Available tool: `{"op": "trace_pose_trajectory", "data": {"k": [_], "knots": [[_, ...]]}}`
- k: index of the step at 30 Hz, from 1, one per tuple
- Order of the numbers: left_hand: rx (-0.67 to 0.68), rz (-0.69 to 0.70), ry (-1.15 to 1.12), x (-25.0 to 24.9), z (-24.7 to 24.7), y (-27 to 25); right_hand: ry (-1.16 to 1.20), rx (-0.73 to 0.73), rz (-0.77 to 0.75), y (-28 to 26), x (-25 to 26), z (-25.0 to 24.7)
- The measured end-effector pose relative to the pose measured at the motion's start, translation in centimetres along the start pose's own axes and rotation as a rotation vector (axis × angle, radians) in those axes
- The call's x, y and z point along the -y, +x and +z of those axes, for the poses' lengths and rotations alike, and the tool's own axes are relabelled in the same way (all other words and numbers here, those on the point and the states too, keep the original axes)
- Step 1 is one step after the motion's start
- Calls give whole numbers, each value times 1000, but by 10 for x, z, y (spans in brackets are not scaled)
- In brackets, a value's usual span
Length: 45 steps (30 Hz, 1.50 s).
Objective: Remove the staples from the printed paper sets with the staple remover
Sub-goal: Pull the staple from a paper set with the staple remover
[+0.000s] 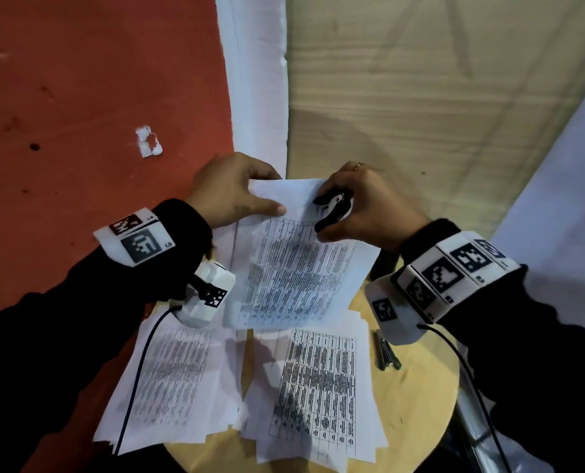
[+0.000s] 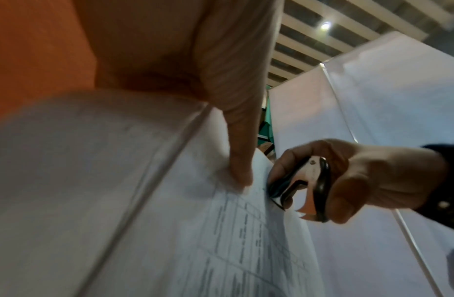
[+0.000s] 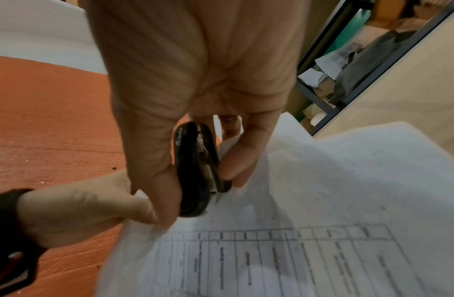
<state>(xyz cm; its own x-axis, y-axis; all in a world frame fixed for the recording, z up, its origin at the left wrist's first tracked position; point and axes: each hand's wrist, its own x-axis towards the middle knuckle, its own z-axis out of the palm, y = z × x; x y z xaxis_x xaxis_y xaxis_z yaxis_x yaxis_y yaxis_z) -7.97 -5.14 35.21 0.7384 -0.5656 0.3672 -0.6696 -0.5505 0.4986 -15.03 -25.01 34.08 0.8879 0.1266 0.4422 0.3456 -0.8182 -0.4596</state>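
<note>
Both hands are up over the table, working on one lifted paper set [image 1: 301, 261]. Left hand [image 1: 231, 191] pinches the top left corner of it, thumb flat on the printed face and the other fingers tucked behind the sheet, so the set hangs tilted with its lower edge drooping toward the table. Right hand [image 1: 369, 206] is wrapped around the staple remover [image 1: 332, 209], a black one with metal claws, thumb on one grip and fingers on the other. From the left wrist view the claws look partly apart, with the upper pair right at the paper's top edge and the pointed lower pair hanging free. I can't make out the staple itself in any view, too blurry.

Two more printed paper sets lie flat on the round wooden table [image 1: 420, 387]: one on the left [image 1: 168, 380] hanging over the table's edge, one nearer the middle [image 1: 315, 394], both covered in tables of dense text. Just right of them, near the right wrist, sits a small strip of staples [image 1: 388, 349] on the bare wood.

Floor under the left arm is red [image 1: 79, 97], with a torn white scrap [image 1: 148, 141] stuck on it. White panels stand behind the table and on the right.
</note>
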Motion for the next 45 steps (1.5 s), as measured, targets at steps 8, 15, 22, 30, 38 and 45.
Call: {"op": "trace_pose_trajectory", "data": {"k": [8,15,22,30,38,45], "knots": [[-29,21,355,-29,10,11,28,-97,41,-3,1,4],[55,-86,-128,-18,15,13,120,-207,-82,-11,-5,11],[149,-108,-408,-21,12,9,55,-370,-281,-20,-5,24],[141,-104,-446,-25,12,7,6,-385,-388,-19,-3,20],[133,-103,-454,-31,13,6,-74,-422,-472,-19,-2,20],[180,-100,-492,-31,10,5,-178,-433,-517,-15,1,18]]}}
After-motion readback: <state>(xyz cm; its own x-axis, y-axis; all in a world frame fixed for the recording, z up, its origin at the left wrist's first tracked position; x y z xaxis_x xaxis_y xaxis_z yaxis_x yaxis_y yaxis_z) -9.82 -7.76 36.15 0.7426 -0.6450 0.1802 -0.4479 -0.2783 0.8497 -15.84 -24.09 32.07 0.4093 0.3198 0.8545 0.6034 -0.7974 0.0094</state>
